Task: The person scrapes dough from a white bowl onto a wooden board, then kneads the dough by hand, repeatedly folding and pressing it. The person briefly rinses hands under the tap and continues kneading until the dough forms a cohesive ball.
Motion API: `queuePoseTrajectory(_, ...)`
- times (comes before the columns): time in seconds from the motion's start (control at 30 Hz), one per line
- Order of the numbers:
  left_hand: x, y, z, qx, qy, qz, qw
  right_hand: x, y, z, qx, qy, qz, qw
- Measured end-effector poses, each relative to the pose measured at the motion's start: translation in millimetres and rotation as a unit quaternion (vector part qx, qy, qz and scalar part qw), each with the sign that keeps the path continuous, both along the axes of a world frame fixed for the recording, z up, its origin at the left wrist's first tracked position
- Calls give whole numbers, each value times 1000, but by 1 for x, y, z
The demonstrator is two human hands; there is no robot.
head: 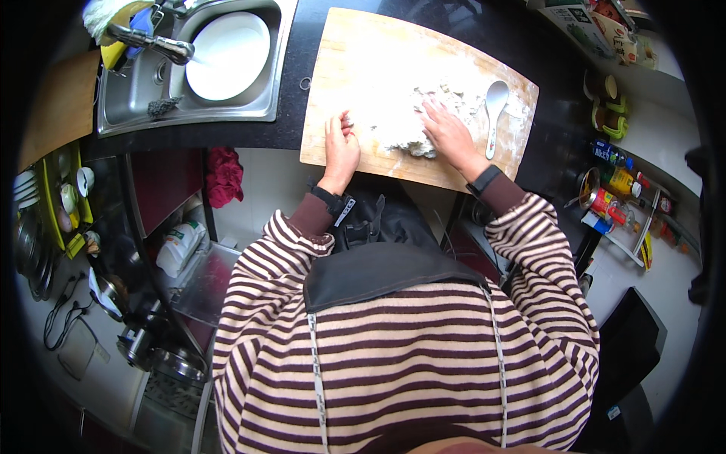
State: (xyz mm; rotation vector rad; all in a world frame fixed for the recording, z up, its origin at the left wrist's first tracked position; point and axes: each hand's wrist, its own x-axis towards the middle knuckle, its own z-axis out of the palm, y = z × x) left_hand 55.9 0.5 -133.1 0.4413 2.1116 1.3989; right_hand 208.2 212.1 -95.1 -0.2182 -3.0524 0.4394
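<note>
A wooden cutting board lies before me, its upper middle washed out by glare. My right hand rests palm down on a shaggy heap of floury dough, fingers stretched out and slightly apart. Loose dough crumbs and flour reach up beyond its fingertips. To the right of that hand lies a white spoon with a patterned handle, its bowl pointing away from me. My left hand is over the board's near left part, apart from the heap. Its fingers are bent, and whether anything is between them is hidden.
Left of the board is a steel double sink with a white basin under the faucet. A dark countertop surrounds the board. Bottles stand at the right. Below the counter's left part hangs a red cloth.
</note>
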Motion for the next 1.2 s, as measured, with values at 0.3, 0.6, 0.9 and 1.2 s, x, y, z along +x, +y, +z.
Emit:
queuePoseTrajectory(0.3, 1, 14, 9, 4, 38, -40, 998, -24, 25, 10, -145, -38, -28, 988)
queuePoseTrajectory(0.6, 26, 31, 25, 84, 158, -203, 963, -44, 52, -19, -66, 44, -247, 966)
queuePoseTrajectory(0.9, 22, 28, 17, 109, 82, -198, 971, -48, -5, 43, -244, -40, -252, 936)
queuePoseTrajectory(1.2, 4, 3, 9, 97, -32, -117, 988, -91, -25, 26, -125, -29, -34, 991)
